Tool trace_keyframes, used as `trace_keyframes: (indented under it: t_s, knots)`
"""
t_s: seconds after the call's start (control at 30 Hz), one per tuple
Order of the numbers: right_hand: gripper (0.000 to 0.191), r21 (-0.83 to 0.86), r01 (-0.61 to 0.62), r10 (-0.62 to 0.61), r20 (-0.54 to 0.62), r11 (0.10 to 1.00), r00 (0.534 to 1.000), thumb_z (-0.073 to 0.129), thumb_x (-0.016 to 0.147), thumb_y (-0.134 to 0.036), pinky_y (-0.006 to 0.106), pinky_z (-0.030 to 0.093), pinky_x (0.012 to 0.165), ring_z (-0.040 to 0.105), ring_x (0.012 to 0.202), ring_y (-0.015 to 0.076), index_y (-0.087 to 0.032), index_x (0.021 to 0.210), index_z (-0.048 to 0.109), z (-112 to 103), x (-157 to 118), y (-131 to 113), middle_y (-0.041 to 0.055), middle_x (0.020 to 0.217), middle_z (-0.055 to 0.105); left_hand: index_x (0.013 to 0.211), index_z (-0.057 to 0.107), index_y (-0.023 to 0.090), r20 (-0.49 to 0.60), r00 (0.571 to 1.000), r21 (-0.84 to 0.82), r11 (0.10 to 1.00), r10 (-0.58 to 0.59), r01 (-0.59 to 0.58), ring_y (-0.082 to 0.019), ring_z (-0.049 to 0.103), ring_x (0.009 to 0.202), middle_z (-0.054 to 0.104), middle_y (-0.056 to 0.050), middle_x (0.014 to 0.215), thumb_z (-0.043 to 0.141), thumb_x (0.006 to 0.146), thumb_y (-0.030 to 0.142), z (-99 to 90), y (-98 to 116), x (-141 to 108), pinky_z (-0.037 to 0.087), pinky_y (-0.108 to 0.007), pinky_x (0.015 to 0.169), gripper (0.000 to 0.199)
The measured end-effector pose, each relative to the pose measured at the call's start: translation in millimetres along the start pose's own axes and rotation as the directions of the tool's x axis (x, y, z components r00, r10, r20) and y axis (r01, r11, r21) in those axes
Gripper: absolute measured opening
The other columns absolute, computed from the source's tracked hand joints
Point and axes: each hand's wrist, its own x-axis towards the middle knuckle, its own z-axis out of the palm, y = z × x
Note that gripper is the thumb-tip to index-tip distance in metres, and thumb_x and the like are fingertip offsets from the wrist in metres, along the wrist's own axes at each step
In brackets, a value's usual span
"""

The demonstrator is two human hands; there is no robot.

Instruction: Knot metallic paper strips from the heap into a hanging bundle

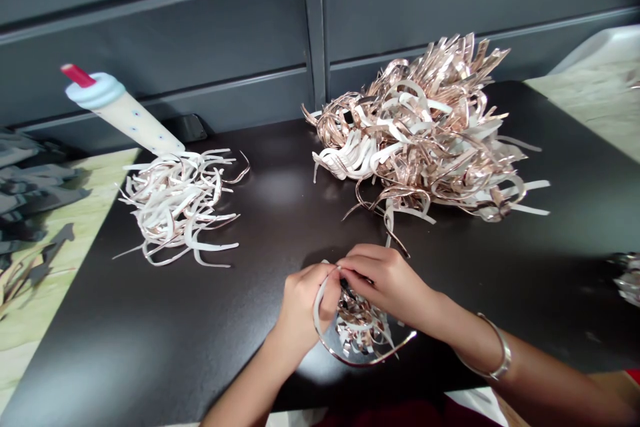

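Observation:
Close to the table's front edge, my left hand (306,305) and my right hand (400,285) meet with fingertips pinched together. Between them is one end of a curled strip (350,363), white on one side and shiny rose-gold on the other. Its free end loops down and to the right under my hands. Below my fingers lies a small heap of shiny silver and rose-gold bits (364,330), partly hidden by my right hand. A large tangled pile of rose-gold and white strips (430,140) is beyond my right hand. A smaller pile of mostly white strips (173,207) rests to the left.
The dark table (270,213) stands against grey panels (200,27). A cup-shaped object with a red straw (135,117) leans at the back left beside a dark flat object (190,127). Dark cut pieces (35,180) lie far left; shiny scraps (629,279) sit at the right edge.

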Motion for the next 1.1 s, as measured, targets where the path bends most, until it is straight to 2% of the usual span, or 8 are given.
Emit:
trace_keyframes:
  t_s: [0.17, 0.3, 0.4, 0.57, 0.7, 0.83, 1.1]
  knots:
    - [0.025, -0.053, 0.003, -0.003, 0.007, 0.999, 1.000, 0.046, 0.088, -0.011, 0.024, 0.046, 0.060, 0.058, 0.064, 0.0140, -0.015, 0.074, 0.066, 3, -1, -1, 0.0051, 0.070, 0.063, 0.067, 0.059, 0.016, 0.056, 0.995, 0.033, 0.996, 0.080, -0.082, -0.012, 0.054, 0.054, 0.060, -0.003, 0.061, 0.041, 0.092, 0.020, 3.9, -3, -3, 0.039, -0.022, 0.056, 0.031]
    - [0.025, -0.014, -0.058, 0.056, -0.091, 0.998, 0.994, 0.047, 0.081, -0.007, 0.022, 0.041, 0.054, 0.053, 0.057, 0.0122, -0.015, 0.065, 0.063, 6, -1, -4, 0.0030, 0.063, 0.058, 0.060, 0.055, 0.017, -0.035, 0.992, -0.025, 0.993, 0.119, -0.119, -0.010, 0.048, 0.049, 0.054, 0.000, 0.055, 0.041, 0.091, 0.020, 7.0, 1, -4, 0.036, -0.021, 0.051, 0.035]
    - [0.023, 0.048, -0.079, 0.085, -0.138, 0.996, 0.987, 0.047, 0.079, -0.005, 0.021, 0.040, 0.053, 0.053, 0.056, 0.0112, -0.014, 0.064, 0.063, 4, 1, -4, 0.0021, 0.062, 0.057, 0.056, 0.052, 0.017, -0.084, 0.991, -0.052, 0.993, 0.103, -0.108, -0.009, 0.043, 0.045, 0.047, 0.003, 0.050, 0.042, 0.090, 0.018, 6.2, 7, -4, 0.033, -0.020, 0.047, 0.035]
    - [0.019, 0.158, -0.037, 0.042, -0.025, 0.987, 0.999, 0.053, 0.086, -0.012, 0.020, 0.042, 0.056, 0.057, 0.060, 0.0106, -0.015, 0.078, 0.070, -5, 3, -1, 0.0027, 0.068, 0.063, 0.058, 0.052, 0.016, -0.118, 0.991, -0.062, 0.995, 0.068, -0.076, -0.008, 0.047, 0.046, 0.049, 0.003, 0.051, 0.043, 0.090, 0.016, 1.6, 11, -3, 0.035, -0.018, 0.049, 0.034]
    - [0.022, 0.106, -0.013, 0.012, 0.010, 0.994, 1.000, 0.051, 0.090, -0.015, 0.022, 0.044, 0.060, 0.059, 0.064, 0.0133, -0.012, 0.080, 0.070, -7, 3, -1, 0.0057, 0.071, 0.064, 0.066, 0.058, 0.015, -0.129, 0.982, 0.010, 0.990, 0.141, -0.141, -0.008, 0.050, 0.050, 0.054, 0.001, 0.057, 0.044, 0.090, 0.016, 4.4, 5, -4, 0.037, -0.018, 0.052, 0.028]
    - [0.025, 0.042, -0.007, 0.005, 0.049, 0.999, 0.999, 0.048, 0.090, -0.012, 0.023, 0.042, 0.059, 0.057, 0.062, 0.0133, -0.012, 0.077, 0.070, -5, 1, 0, 0.0052, 0.068, 0.062, 0.065, 0.057, 0.015, -0.098, 0.975, 0.091, 0.977, 0.199, -0.190, -0.009, 0.049, 0.049, 0.052, 0.001, 0.056, 0.042, 0.091, 0.015, 8.9, -1, -6, 0.036, -0.020, 0.051, 0.030]
    - [0.028, -0.111, 0.007, -0.012, -0.043, 0.994, 0.999, 0.047, 0.082, -0.008, 0.023, 0.033, 0.052, 0.047, 0.052, 0.0111, -0.014, 0.059, 0.061, 4, -2, 0, 0.0011, 0.056, 0.052, 0.067, 0.056, 0.015, -0.081, 0.979, 0.057, 0.981, 0.187, -0.183, -0.009, 0.051, 0.050, 0.054, 0.001, 0.058, 0.042, 0.092, 0.015, 12.3, -2, -6, 0.038, -0.019, 0.053, 0.029]
